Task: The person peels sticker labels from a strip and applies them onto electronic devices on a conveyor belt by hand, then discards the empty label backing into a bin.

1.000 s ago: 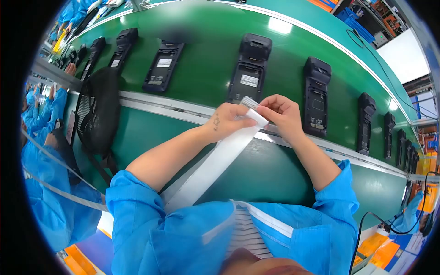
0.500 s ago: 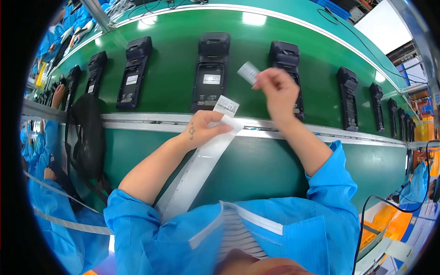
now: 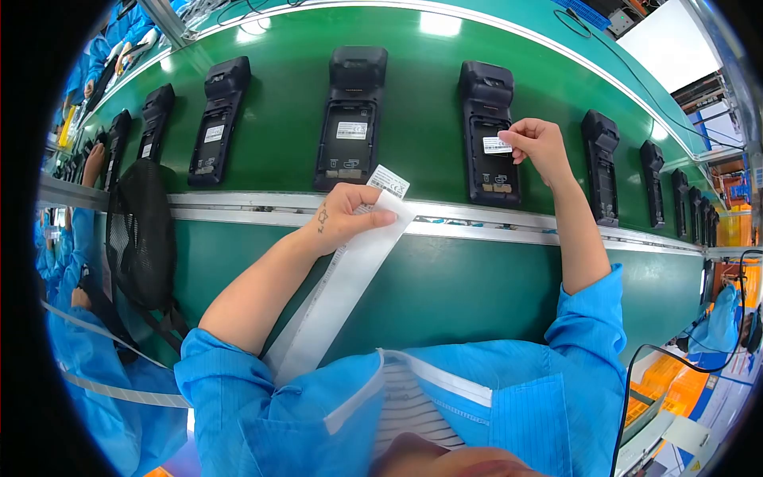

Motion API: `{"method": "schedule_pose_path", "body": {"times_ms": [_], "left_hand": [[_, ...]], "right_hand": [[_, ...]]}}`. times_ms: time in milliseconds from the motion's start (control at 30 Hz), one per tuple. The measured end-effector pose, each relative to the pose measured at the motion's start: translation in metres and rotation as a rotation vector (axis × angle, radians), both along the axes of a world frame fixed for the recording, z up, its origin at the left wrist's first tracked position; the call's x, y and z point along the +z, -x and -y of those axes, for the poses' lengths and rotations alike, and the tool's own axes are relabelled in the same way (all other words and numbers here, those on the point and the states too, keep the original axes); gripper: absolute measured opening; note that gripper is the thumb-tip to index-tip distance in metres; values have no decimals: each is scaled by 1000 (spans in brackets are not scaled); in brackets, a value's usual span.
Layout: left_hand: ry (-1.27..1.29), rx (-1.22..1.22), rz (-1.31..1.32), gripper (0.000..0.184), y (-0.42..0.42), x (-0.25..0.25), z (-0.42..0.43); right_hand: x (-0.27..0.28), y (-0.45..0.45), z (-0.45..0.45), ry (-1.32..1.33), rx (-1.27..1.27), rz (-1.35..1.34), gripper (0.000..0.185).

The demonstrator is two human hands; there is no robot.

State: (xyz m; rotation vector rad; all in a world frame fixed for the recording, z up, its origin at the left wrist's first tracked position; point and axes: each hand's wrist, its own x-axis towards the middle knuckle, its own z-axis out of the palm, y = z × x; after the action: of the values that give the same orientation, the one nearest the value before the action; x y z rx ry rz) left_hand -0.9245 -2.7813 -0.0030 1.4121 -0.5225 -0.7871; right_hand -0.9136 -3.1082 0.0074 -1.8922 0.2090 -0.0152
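Between thumb and fingers, my left hand (image 3: 346, 216) grips a long white label strip (image 3: 338, 290) that hangs down toward my chest. A printed label (image 3: 389, 182) stands out at the strip's top end. My right hand (image 3: 539, 147) pinches the right edge of a small white label (image 3: 496, 145), which lies over the recess of a black device (image 3: 493, 171). Whether the label touches the recess all over cannot be told. To the left of it, another black device (image 3: 346, 147) carries a white label in its recess.
More black devices (image 3: 602, 171) lie in a row along the green belt (image 3: 429, 103). A metal rail (image 3: 262, 208) runs along the belt's near edge. At the left are a black mesh bag (image 3: 143, 230) and co-workers in blue. A black cable (image 3: 636, 350) hangs at the right.
My right hand has peeled a label off the strip, moved right and brought it down onto a device. My left hand has shifted left with the strip. The devices have moved left in view.
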Motion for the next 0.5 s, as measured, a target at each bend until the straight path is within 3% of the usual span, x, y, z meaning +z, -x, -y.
{"method": "schedule_pose_path", "body": {"times_ms": [167, 500], "left_hand": [[12, -20, 69, 25, 3, 7, 9], [68, -5, -206, 26, 8, 4, 19]], "right_hand": [[-4, 0, 0, 35, 5, 8, 16], [-2, -2, 1, 72, 14, 3, 16]]}}
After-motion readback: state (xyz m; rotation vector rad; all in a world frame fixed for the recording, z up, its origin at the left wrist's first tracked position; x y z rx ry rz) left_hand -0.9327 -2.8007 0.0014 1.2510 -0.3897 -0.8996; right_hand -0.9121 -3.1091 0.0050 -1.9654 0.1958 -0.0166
